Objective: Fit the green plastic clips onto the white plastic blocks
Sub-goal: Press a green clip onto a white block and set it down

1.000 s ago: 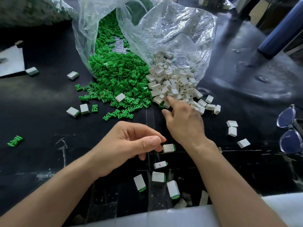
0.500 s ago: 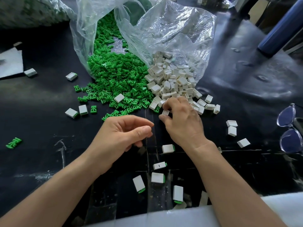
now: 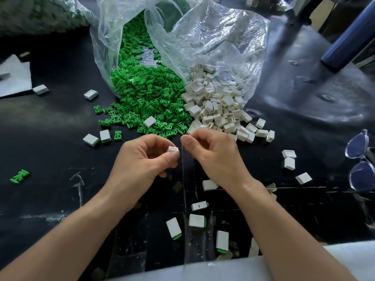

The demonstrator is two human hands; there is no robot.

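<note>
The left hand (image 3: 142, 161) held one white block (image 3: 173, 149) between thumb and forefinger, with the fingers closed on it and the slotted side of the block turned up. The right hand (image 3: 215, 157) was just beside it, thumb and forefinger pinched together – if something small was between them, I cannot tell, because the fingers hid it. Both hands were above the black surface (image 3: 50, 122), near its middle.

Behind the hands lay an open clear bag (image 3: 213, 37). A heap of green clips (image 3: 142, 92) came out of its left part and a heap of white blocks (image 3: 219, 104) out of its right part; the two heaps touched each other. One white block lay on top of the clips.

Nearer to the person, under the right forearm, lay several blocks with a green end showing (image 3: 197, 220) – the clip was already in them. More loose blocks were scattered on the right (image 3: 289, 159) and on the left (image 3: 97, 137). One clip (image 3: 19, 176) lay alone far to the left. Glasses (image 3: 359, 159) were at the right edge.
</note>
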